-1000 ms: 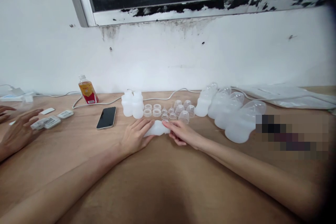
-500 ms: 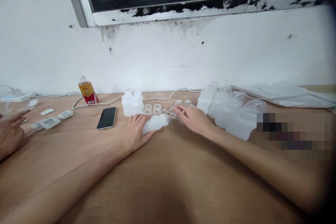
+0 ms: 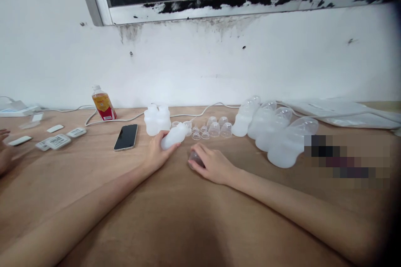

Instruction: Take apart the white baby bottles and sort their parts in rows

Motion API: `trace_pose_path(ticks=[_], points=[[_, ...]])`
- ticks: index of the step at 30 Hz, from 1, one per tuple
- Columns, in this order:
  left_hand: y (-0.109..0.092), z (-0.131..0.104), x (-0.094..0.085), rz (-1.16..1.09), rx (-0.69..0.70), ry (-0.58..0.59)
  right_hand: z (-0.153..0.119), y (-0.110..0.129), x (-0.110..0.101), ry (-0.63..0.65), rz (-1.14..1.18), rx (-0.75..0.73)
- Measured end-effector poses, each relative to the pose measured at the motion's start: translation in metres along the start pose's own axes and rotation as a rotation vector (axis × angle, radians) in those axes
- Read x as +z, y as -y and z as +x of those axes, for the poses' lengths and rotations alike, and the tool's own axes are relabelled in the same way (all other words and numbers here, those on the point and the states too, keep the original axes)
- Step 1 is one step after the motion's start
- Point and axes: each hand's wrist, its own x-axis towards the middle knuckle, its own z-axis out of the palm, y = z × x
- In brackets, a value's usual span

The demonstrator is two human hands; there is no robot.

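My left hand (image 3: 157, 152) is wrapped round a frosted white baby bottle (image 3: 173, 135), tilted with its neck up and to the right. In my right hand (image 3: 216, 164), a clear dome cap (image 3: 196, 158) is gripped low over the table, a short gap from the bottle. Behind the hands stand clear teats (image 3: 200, 132) and several clear dome caps (image 3: 218, 127). White collar rings (image 3: 188, 128) are partly hidden by the held bottle. Uncapped frosted bottles (image 3: 157, 121) stand at the back, left of it.
Several bottles with dome caps (image 3: 283, 148) stand to the right. On the left are a phone (image 3: 125, 137), a drink bottle (image 3: 104, 104), small labelled white cases (image 3: 58, 141) and another person's hand (image 3: 4, 154). A cable (image 3: 205, 110) and plastic bag (image 3: 341, 114) lie by the wall.
My right hand has come back toward me from the teats and caps, and a dome cap now shows in it. My left hand has shifted slightly left, the bottle's neck raised.
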Motion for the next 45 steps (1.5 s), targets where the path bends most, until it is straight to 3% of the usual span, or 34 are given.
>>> trace_pose_path(ticks=[3, 10, 12, 16, 18, 20, 29, 31, 36, 45], points=[[0.001, 0.0, 0.0, -0.009, -0.013, 0.0, -0.003, 0.004, 0.0, 0.016, 0.078, -0.068], [0.001, 0.0, -0.001, 0.004, -0.012, 0.021, 0.0, -0.001, -0.001, -0.036, 0.305, -0.037], [0.001, 0.0, -0.001, 0.012, -0.019, 0.027, 0.005, -0.009, 0.001, -0.095, 0.589, 0.104], [0.001, 0.0, -0.002, 0.028, -0.029, 0.042, 0.016, -0.032, 0.002, -0.358, 1.359, 0.575], [0.0, 0.0, -0.002, 0.036, -0.03, 0.053, 0.02, -0.04, 0.001, -0.459, 1.578, 0.712], [0.0, 0.0, -0.002, 0.045, -0.031, 0.055, 0.022, -0.043, -0.001, -0.473, 1.669, 0.761], [0.0, -0.002, 0.001, 0.097, 0.042, 0.076, 0.02, -0.041, 0.0, -0.442, 1.63, 0.731], [0.0, -0.004, 0.001, 0.124, 0.051, 0.103, 0.02, -0.038, 0.0, -0.448, 1.617, 0.656], [-0.003, -0.008, -0.001, 0.158, 0.123, 0.186, 0.017, -0.028, 0.003, -0.19, 1.486, 0.343], [-0.005, -0.008, -0.002, 0.136, 0.182, 0.188, 0.015, -0.023, 0.0, -0.116, 1.266, 0.29]])
